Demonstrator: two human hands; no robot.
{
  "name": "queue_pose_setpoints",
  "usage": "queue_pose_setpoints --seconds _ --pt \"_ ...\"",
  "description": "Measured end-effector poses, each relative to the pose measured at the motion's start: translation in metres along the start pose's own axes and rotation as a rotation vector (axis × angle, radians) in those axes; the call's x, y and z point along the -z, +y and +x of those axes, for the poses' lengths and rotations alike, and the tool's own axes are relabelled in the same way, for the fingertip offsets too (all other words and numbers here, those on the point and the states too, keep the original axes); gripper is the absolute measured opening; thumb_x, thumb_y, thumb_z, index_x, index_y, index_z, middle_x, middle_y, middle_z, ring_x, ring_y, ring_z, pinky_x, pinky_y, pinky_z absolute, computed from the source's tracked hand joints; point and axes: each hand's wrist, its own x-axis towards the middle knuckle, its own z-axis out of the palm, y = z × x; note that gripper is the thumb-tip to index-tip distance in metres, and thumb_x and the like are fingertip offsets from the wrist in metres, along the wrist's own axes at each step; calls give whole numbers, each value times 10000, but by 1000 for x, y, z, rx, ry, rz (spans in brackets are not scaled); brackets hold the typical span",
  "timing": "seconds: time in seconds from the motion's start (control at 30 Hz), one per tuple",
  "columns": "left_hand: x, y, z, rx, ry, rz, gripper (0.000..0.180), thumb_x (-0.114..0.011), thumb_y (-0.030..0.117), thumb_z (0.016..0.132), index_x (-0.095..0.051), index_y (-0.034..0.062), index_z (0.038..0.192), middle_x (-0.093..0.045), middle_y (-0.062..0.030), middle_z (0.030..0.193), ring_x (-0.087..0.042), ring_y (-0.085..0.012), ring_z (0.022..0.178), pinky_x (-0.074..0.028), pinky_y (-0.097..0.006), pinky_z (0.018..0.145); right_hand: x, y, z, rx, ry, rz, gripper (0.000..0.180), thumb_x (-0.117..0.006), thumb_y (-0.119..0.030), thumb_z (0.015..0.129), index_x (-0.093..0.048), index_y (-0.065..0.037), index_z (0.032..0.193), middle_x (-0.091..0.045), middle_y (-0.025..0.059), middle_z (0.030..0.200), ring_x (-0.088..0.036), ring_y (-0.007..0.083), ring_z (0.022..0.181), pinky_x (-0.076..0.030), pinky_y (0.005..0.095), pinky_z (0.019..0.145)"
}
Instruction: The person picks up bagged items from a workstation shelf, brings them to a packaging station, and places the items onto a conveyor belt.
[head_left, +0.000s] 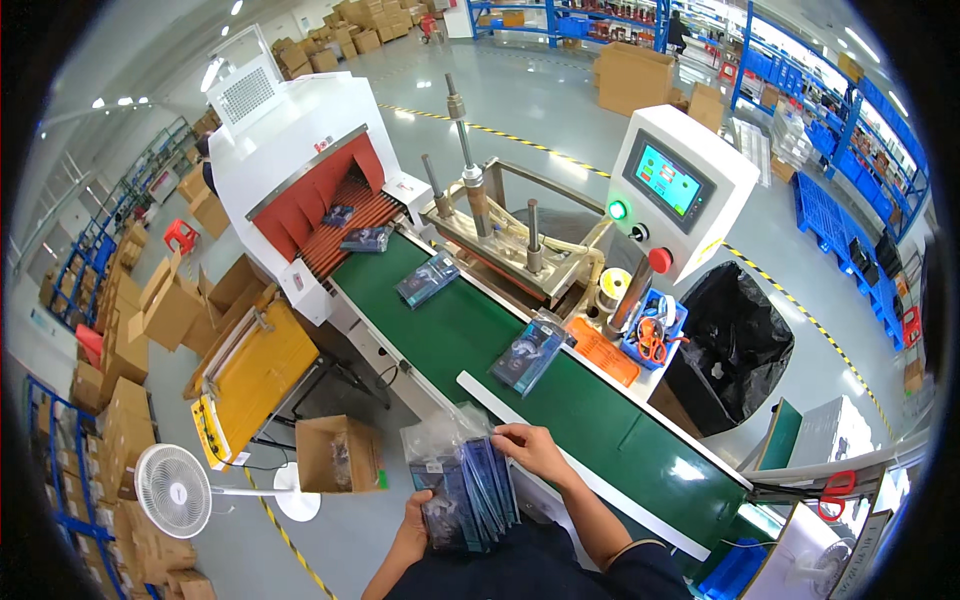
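Observation:
Against my body, my left hand grips the left side of a stack of flat dark-blue boxes in clear plastic film. Loose film sticks up from the stack's top end. The bent fingers of my right hand pinch the upper right corner of the stack. On the green conveyor belt beyond, similar wrapped boxes lie spaced out: a near one, a middle one and a far one by the rollers.
A white shrink tunnel with red curtain flaps stands at the belt's far end. Behind the belt are a sealing press, a control panel and a black-lined bin. A cardboard box and white fan stand at left.

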Motion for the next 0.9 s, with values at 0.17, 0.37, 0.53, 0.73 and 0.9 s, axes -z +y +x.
queue_pose_setpoints --seconds 0.17,0.37,0.53,0.73,0.9 --pt "-7 -8 -6 34 -136 -42 572 -630 269 597 -512 10 1093 -595 -178 994 -583 -342 854 -477 -452 801 -5 9 -10 42 93 -62 209 -603 -156 816 -629 27 915 -620 47 765 -548 85 684 -448 223 628" --pt "-46 10 -18 -201 -144 -33 563 -606 313 614 -521 -7 1070 -609 -177 946 -606 -334 796 -499 -448 757 -1 22 -24 35 206 20 166 -597 -121 819 -624 29 883 -613 26 759 -538 79 709 -440 219 651" --pt "-81 43 5 -222 -414 -9 565 -624 298 629 -505 11 1100 -589 -151 1008 -578 -321 872 -483 -445 783 -1 17 -33 15 155 61 151 -589 -111 828 -614 29 877 -607 19 776 -532 74 725 -434 213 656" --pt "-107 54 20 -392 -434 -24 630 -624 405 653 -484 37 1144 -575 -134 1028 -564 -302 907 -472 -421 799 18 19 -39 18 288 142 172 -602 -147 815 -626 15 865 -613 14 745 -539 78 699 -433 221 647" --pt "-88 64 8 -556 -377 -19 740 -504 631 720 -423 108 1237 -512 -97 1158 -506 -273 1033 -426 -411 891 88 39 -42 38 694 202 147 -579 -114 815 -602 25 773 -559 -8 711 -497 67 663 -410 208 623"
